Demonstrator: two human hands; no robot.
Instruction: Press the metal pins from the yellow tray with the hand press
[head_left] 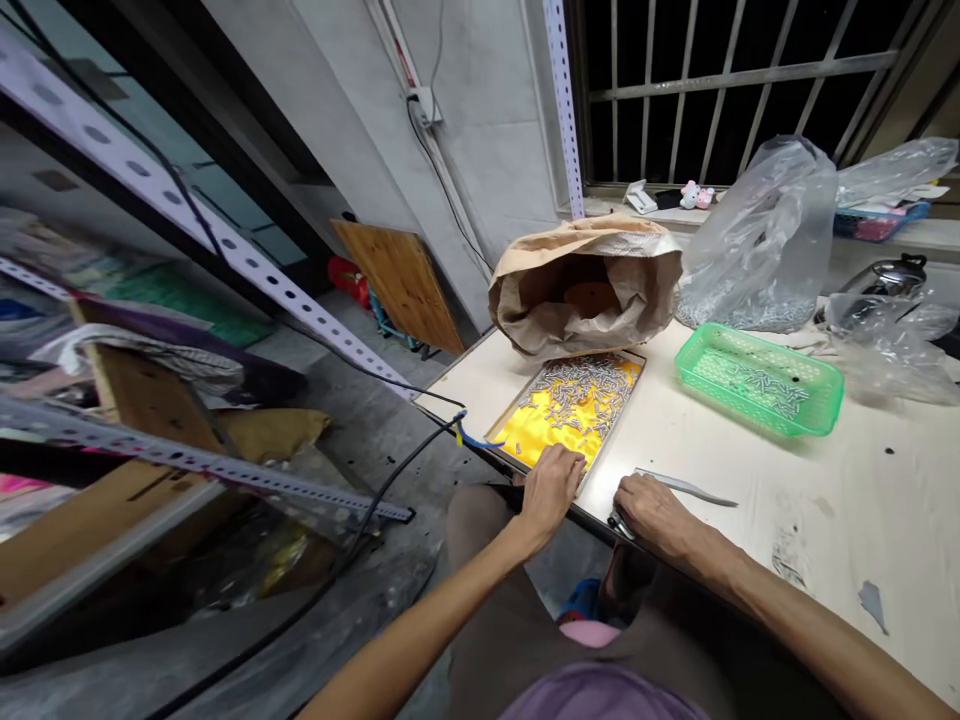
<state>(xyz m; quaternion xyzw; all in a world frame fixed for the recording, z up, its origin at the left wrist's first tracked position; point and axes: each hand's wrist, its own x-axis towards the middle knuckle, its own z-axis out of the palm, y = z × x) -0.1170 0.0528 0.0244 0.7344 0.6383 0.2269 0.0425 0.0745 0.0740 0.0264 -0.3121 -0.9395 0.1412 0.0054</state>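
Fingers (571,464) of the left hand (550,492) are curled close together at the near edge of a shallow yellow-bottomed tray (536,430) strewn with small metal pieces (589,385); whether they pinch one cannot be told. To their right, the right hand (651,510) is bent over a small dark-and-silver object (619,523) at the bench (840,540) edge, its grip unclear. Just beyond it lies a thin grey strip (697,490); farther right, a green basket (720,398). Beyond the left fingers, an open paper bag (637,285) stands at the tray's far end.

Metal pins (581,378) lie in a tray (535,428) at the table's (750,540) near edge, a paper bag (555,335) behind it, a basket (739,408) to its right, a plastic bag (772,235) behind the basket.
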